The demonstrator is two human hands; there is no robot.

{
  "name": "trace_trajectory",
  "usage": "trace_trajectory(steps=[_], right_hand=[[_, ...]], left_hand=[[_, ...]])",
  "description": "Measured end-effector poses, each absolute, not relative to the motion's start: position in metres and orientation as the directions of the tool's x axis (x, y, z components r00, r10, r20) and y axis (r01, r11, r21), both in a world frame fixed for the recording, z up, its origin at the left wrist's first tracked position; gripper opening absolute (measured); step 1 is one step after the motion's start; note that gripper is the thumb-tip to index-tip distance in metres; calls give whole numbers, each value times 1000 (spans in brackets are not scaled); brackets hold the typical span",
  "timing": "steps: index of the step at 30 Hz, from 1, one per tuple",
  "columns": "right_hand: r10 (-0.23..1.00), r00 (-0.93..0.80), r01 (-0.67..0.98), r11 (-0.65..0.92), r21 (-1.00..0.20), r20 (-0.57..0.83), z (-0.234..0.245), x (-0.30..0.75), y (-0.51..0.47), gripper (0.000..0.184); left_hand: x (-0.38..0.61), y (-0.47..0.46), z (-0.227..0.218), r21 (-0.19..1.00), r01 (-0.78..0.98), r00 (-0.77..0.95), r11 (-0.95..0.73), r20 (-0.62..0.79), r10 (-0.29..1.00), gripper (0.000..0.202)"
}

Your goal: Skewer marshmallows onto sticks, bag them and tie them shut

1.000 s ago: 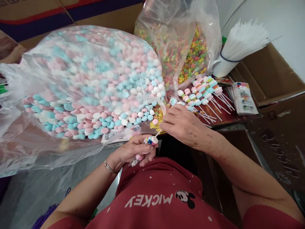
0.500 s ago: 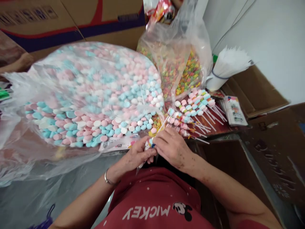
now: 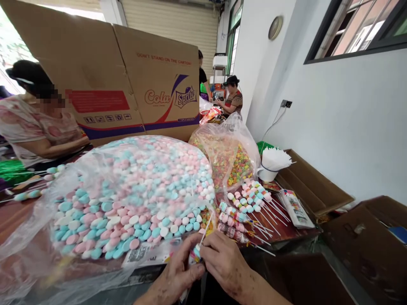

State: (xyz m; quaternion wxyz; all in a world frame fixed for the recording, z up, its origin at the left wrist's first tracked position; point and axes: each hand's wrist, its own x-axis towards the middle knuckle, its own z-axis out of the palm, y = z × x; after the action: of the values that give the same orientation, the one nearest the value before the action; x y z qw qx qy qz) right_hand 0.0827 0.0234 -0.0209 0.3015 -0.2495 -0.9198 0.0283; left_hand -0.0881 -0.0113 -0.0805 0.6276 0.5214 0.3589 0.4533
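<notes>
Low at the table's front edge, my left hand is closed around a marshmallow skewer, which seems to be in a clear printed wrapper. My right hand pinches the same skewer where its white stick comes out, pointing up and away. The fingers hide most of the candy. Just beyond my right hand lie several wrapped skewers, tied with yellow at the neck. Behind those is a pile of unwrapped skewers of pink, white and blue marshmallows, sticks pointing right.
A big clear bag of marshmallows spreads over the left. Behind the skewers stands a bag of coloured rings. A mug of white sticks, printed wrappers and cartons are at right. Co-workers sit beyond a tall carton.
The head view has tilted up, showing the room, co-workers and wall; my hands now sit lower in the picture. Both hands keep hold of the skewer.
</notes>
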Motion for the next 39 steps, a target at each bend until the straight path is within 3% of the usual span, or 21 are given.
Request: trace_trajectory(steps=[6, 14, 18, 21, 24, 28, 33, 39], right_hand=[[435, -674, 362, 899, -246, 598, -15, 80, 25, 22], [443, -612, 351, 894, -277, 655, -17, 81, 25, 22], [403, -662, 262, 914, -309, 632, -18, 82, 31, 19], [376, -699, 219, 923, -318, 609, -20, 83, 34, 18], [381, -713, 246, 922, -299, 589, -23, 83, 35, 19], [442, -659, 248, 891, -379, 608, -26, 82, 40, 19], [504, -621, 187, 839, -510, 600, -21, 86, 48, 15], [482, -626, 159, 849, -505, 613, -17, 89, 48, 15]], left_hand=[[-88, -16, -82, 938, -332, 216, 97, -25, 976, 51], [-91, -6, -84, 929, -369, 272, 25, 82, 959, 41], [-96, -4, -78, 945, -327, 322, 20, 91, 942, 36], [-101, -1, -69, 955, -284, 321, -80, 174, 931, 31], [-109, 4, -60, 964, -154, 352, -216, 258, 900, 27], [-117, 10, -50, 964, 77, 418, -256, 202, 886, 24], [-125, 15, -32, 928, 129, 489, -350, 247, 837, 20], [-130, 20, -26, 895, 118, 495, -430, 323, 807, 16]])
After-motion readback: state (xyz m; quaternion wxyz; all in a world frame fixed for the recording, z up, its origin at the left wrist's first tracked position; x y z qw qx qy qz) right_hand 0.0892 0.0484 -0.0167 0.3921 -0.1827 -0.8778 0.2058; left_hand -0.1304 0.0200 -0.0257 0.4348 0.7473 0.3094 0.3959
